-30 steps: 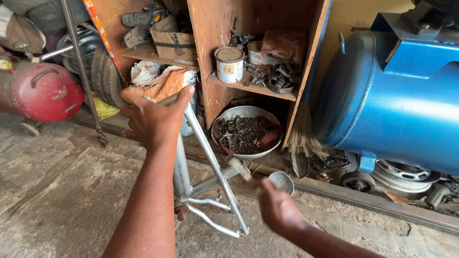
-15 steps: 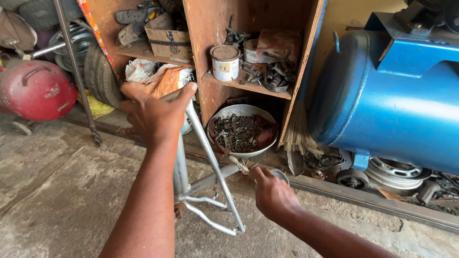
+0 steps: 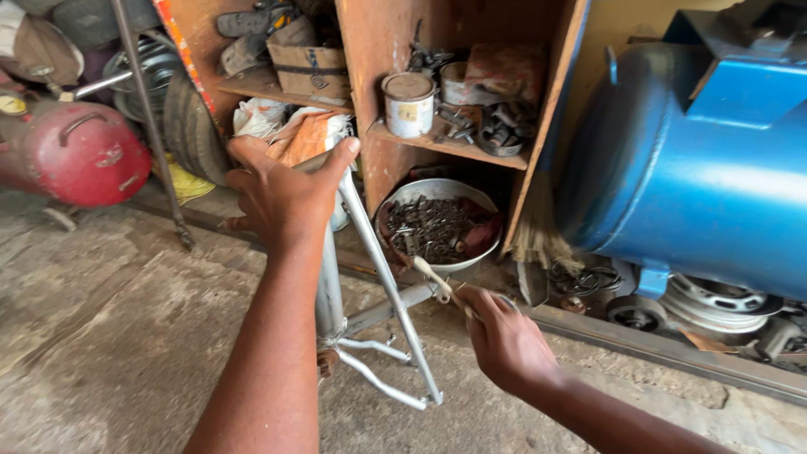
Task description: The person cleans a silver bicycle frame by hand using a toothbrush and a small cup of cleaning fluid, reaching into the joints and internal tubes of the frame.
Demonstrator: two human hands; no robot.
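Furthest left, a dented red metal tank (image 3: 71, 151) lies on the concrete floor (image 3: 109, 336), with a thin dark metal rod (image 3: 147, 118) slanting down in front of it and worn tyres (image 3: 181, 118) stacked behind. Next comes the left hand (image 3: 282, 193), clasped around the top end of a bare silver-grey bicycle frame (image 3: 370, 294); thumb and fingers wrap the tube, which stands tilted on the floor just in front of the rusty brown wooden shelf unit (image 3: 378, 50). The frame's thinner tubes fan down to the floor between the two forearms.

On the shelf unit's upper left board sits a brown cardboard box (image 3: 311, 67); on the lower middle board, a small white tin with a rusty lid (image 3: 409, 105) stands beside a heap of dark metal parts (image 3: 504, 126). Under that board a round grey metal basin full of rusty bolts and scraps (image 3: 441, 223) rests on the floor.

The right hand (image 3: 504, 340) is closed around a slim pale-handled tool (image 3: 437, 282), whose tip meets the frame's lower tube. A straw broom (image 3: 538, 227) leans by the shelf's right side. Far right, a large blue steel cylinder tank (image 3: 706, 160) lies above wheel rims (image 3: 714, 298).
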